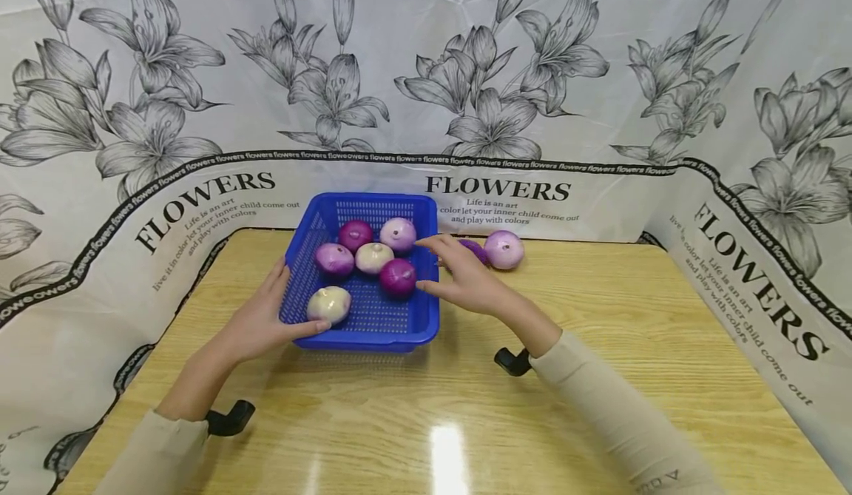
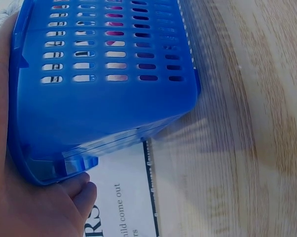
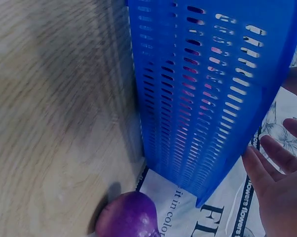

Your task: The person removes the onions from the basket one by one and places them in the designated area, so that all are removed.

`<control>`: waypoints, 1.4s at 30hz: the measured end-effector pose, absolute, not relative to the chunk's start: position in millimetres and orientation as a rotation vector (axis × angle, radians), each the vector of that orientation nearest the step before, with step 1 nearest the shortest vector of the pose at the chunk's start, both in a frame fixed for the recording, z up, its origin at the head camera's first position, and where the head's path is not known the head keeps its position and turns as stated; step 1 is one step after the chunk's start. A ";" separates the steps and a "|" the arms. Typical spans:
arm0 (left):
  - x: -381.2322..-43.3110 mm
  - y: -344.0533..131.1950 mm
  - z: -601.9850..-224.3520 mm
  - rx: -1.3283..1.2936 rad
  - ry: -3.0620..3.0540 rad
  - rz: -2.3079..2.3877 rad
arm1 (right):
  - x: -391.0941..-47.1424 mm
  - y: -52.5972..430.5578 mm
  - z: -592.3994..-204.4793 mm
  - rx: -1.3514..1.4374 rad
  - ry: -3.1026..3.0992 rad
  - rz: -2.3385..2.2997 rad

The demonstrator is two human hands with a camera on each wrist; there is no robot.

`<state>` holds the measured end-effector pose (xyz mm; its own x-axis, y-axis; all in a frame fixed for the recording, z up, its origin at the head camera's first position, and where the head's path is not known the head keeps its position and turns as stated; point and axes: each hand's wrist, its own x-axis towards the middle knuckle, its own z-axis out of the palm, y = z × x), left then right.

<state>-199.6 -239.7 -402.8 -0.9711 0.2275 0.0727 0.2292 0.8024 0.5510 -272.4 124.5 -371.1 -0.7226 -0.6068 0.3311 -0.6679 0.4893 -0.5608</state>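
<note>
A blue plastic basket point(image 1: 370, 343) stands at the back of the table, holding several onions. Inside are purple onions, among them a dark one point(image 1: 397, 279) at the right and a pale purple one point(image 1: 398, 235) at the back. A whitish onion point(image 1: 329, 305) lies in the front left corner, another point(image 1: 374, 258) in the middle. My left hand point(image 1: 262, 321) grips the basket's left rim, its thumb over the front left corner. At the opposite side my right hand point(image 1: 466, 277) has its fingers loosely extended at the right rim; fingertips touch the basket's edge in the right wrist view.
To the right of the basket lie a pale purple onion point(image 1: 504, 250) and a darker purple onion point(image 1: 474, 250), partly behind my right hand. A white flower-printed cloth point(image 1: 532, 132) hangs behind and beside the wooden table point(image 1: 599, 317).
</note>
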 end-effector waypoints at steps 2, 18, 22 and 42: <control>-199.0 -240.4 -403.6 -0.375 -2.979 -0.913 | -275.0 114.7 -372.2 1.183 -2.635 1.016; -200.9 -237.3 -409.3 -0.389 -2.977 -0.898 | -301.4 62.7 -387.4 0.985 -2.942 0.415; -200.6 -237.6 -406.2 -0.383 -2.979 -0.902 | -302.1 55.6 -387.5 0.952 -2.958 0.207; -197.3 -238.5 -401.7 -0.362 -3.002 -0.889 | -304.6 59.0 -392.9 1.009 -2.768 0.626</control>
